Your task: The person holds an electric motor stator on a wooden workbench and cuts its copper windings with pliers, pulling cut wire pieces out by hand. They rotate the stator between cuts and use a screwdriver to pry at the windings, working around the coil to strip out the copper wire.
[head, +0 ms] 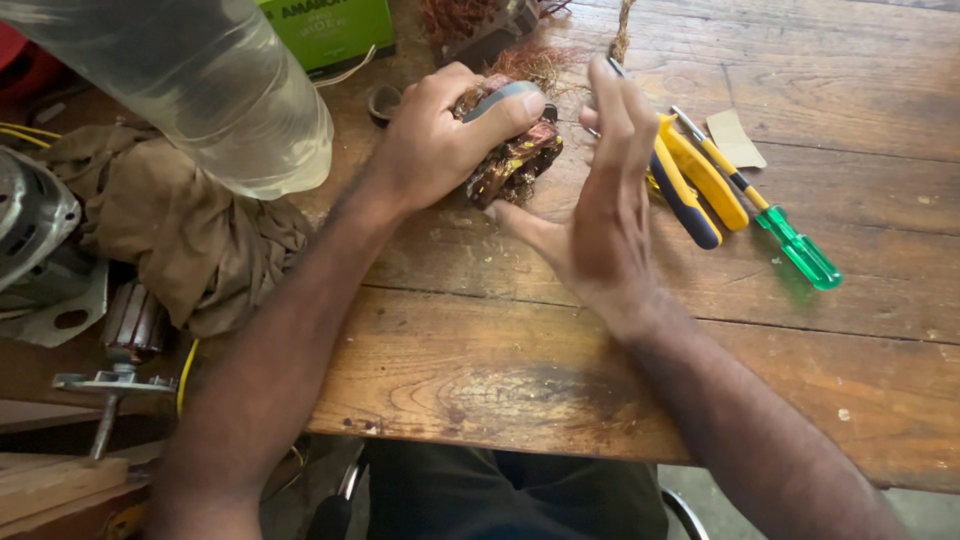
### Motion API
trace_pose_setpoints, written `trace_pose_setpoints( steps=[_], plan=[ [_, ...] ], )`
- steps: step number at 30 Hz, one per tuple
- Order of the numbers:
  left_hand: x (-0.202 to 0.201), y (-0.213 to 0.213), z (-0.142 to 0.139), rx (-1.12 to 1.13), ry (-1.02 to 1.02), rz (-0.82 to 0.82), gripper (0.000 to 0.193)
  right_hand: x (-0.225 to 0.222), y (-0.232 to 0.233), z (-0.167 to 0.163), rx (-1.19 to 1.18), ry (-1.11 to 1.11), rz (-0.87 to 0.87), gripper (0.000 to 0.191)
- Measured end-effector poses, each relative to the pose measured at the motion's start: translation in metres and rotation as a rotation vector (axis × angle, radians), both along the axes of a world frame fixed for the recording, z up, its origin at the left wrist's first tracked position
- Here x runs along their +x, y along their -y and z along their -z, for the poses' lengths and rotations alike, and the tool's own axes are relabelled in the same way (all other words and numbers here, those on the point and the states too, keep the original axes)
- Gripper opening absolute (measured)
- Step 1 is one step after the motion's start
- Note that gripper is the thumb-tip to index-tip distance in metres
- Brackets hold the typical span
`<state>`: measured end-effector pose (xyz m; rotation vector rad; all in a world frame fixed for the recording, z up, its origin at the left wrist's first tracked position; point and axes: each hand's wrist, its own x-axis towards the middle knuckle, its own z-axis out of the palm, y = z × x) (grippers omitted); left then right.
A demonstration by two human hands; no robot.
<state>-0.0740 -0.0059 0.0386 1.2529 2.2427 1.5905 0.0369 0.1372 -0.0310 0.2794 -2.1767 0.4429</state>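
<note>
Broadly, the wooden table carries everything; at its upper left a big clear plastic bottle lies tilted, and whether it holds any liquid cannot be told; under it sits a crumpled brown cloth, with a grey motor housing at the far left edge. A green box stands at the top, shut so far as shows, contents hidden; just right of it lies a dark part with loose copper wire frayed around it.

Near the middle of the table the left hand is clamped over a wound stator, thumb across its grey top, fingers curled behind. It looks like a dense, heavy lump for its bulk: stiff iron core, varnished copper coils that are likely fragile where strands stick out; the firm core is the safer place to grip, not the windings. The right hand is flat and open, fingers together, palm turned toward the stator, thumb touching its lower edge; it holds nothing.

Just right of that hand lie yellow-and-blue pliers; beside them a green-handled screwdriver; a small card scrap rests above.
</note>
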Motion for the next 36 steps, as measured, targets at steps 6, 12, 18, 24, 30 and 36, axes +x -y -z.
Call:
trace_pose_setpoints(
  steps=[6, 12, 18, 24, 30, 36],
  plan=[
    [0.0, 0.0, -0.002, -0.028, -0.037, -0.028, 0.06, 0.002, -0.003, -0.001, -0.133, 0.329, -0.08, 0.104],
    [0.0, 0.002, -0.002, -0.002, 0.006, -0.02, 0.058, 0.0, -0.006, 0.004, -0.13, 0.36, -0.073, 0.082],
    [-0.001, 0.004, -0.005, 0.005, -0.041, 0.02, 0.054, 0.001, -0.006, 0.003, -0.221, 0.303, -0.069, 0.065],
    [0.003, -0.002, -0.007, -0.042, 0.044, -0.051, 0.055, 0.001, -0.01, -0.006, -0.224, 0.268, -0.194, 0.076],
    [0.004, -0.003, -0.006, -0.032, -0.055, -0.089, 0.056, 0.0, -0.006, -0.006, -0.178, 0.26, -0.08, 0.093],
    [0.02, -0.008, 0.002, -0.155, -0.287, -0.19, 0.056, 0.0, -0.013, -0.003, -0.247, 0.306, -0.052, 0.096]
  ],
)
